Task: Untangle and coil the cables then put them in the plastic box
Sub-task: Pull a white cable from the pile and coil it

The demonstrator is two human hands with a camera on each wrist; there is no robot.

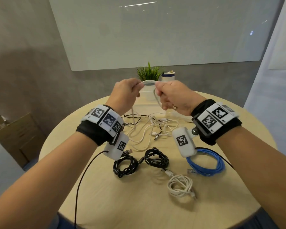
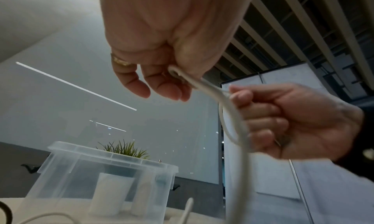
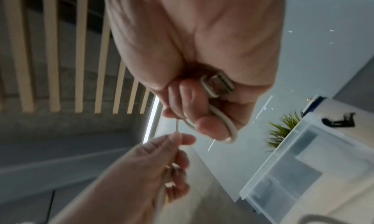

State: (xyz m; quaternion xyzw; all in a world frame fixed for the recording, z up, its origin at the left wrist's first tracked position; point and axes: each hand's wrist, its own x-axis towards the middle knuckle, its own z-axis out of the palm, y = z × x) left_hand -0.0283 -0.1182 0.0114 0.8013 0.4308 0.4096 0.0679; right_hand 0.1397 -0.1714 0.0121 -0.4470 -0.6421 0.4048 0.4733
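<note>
Both hands are raised above the round table (image 1: 106,195), holding one white cable (image 1: 148,81) between them. My left hand (image 1: 138,89) pinches the cable between thumb and fingers (image 2: 161,86). My right hand (image 1: 159,95) grips a small loop of the cable (image 3: 229,126), with its USB plug (image 3: 218,85) in the palm. The cable hangs down from my left hand to a loose tangle of white and black cables (image 1: 149,128) on the table. The clear plastic box (image 1: 147,107) (image 2: 105,171) stands just behind the hands, partly hidden by them.
Near the front edge lie two black cable coils (image 1: 125,164) (image 1: 156,158), a blue coil (image 1: 206,162) and a white coil (image 1: 180,185). A potted plant (image 1: 149,73) and a white can (image 1: 168,76) stand behind the box.
</note>
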